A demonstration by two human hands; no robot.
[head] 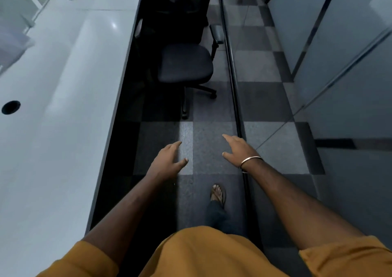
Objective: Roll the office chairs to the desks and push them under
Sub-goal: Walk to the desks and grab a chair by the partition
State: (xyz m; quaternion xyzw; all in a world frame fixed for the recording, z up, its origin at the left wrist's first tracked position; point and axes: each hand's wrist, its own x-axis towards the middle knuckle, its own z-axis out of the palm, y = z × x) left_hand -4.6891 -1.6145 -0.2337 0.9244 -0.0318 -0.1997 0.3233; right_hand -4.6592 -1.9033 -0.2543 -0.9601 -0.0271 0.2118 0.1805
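Head view shows the chair far ahead of both hands. Left hand and right hand have loose, spread fingers and hold nothing.

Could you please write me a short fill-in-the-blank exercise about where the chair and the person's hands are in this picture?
1. The office chair stands on the carpet beside the white ____.
2. Neither the left hand nor the right hand is ____ the chair.
3. The metal bangle sits on the ____ wrist.
4. The visible foot wears a ____.

Missing words: desk; touching; right; sandal
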